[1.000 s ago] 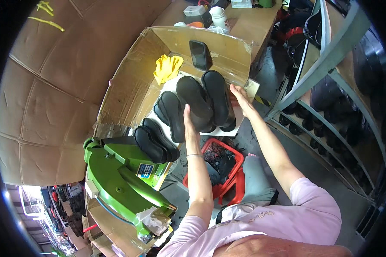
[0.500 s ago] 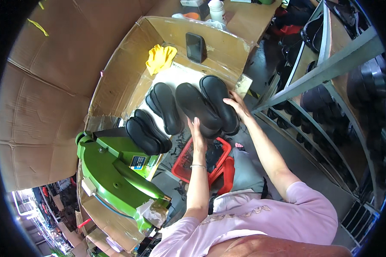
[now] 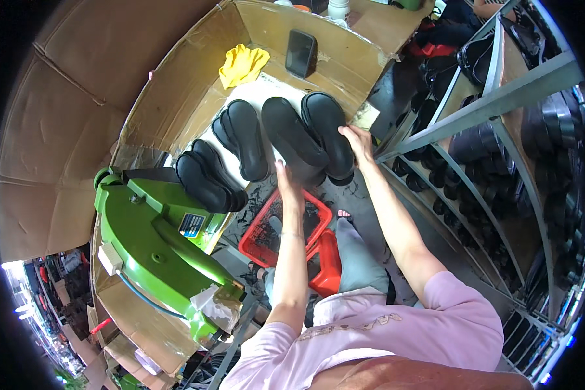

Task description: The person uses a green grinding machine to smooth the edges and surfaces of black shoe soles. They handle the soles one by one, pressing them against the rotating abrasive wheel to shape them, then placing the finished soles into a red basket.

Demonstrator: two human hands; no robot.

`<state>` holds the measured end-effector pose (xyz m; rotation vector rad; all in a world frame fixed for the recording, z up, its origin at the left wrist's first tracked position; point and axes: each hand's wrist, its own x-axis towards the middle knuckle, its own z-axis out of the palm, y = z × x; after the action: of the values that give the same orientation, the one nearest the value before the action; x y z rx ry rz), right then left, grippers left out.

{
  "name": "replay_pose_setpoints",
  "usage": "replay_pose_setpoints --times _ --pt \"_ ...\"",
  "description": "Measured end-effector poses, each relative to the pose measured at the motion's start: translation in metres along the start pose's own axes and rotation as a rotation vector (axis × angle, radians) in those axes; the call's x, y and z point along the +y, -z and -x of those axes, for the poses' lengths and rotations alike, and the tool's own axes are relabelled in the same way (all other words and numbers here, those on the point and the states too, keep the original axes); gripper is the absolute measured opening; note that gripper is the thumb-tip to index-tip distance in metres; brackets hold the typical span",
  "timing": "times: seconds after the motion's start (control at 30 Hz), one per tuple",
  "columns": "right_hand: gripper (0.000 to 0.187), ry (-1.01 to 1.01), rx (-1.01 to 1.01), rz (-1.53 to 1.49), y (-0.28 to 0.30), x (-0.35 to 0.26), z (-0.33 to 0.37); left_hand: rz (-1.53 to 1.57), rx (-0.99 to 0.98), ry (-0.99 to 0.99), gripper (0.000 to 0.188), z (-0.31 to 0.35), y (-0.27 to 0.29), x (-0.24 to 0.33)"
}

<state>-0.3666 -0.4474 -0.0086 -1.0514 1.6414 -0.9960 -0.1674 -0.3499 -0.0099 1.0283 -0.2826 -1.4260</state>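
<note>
Pairs of black shoe soles lie in stacked groups on a white work surface inside a cut-down cardboard box. My right hand is closed on the outer edge of the rightmost soles, its thumb on top and its fingers mostly hidden. Beside the near end of the middle sole is my left hand, thumb up along its left side, with the other fingers mostly hidden under the soles. To the left lie another stack of soles and a further stack, untouched.
A green machine stands at the left, beside the box. A yellow cloth and a dark phone-like device are at the back. Below the hands sits a red basket with black scraps. Metal racks of dark footwear line the right.
The whole view has shifted, so the box, soles and machine sit higher or further left. My left hand has slid slightly away from the middle sole's edge; my right hand stays on the rightmost soles.
</note>
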Motion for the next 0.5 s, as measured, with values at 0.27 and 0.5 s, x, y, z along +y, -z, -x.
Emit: replay_pose_setpoints --times 0.27,0.5 --pt "0.039 0.215 0.083 0.812 0.016 -0.075 0.0 -0.243 0.932 0.124 0.034 0.198 0.206 -0.053" --pt "0.027 0.543 0.107 -0.179 0.073 -0.11 0.116 -0.614 0.47 -0.386 0.05 0.361 0.46 -0.006"
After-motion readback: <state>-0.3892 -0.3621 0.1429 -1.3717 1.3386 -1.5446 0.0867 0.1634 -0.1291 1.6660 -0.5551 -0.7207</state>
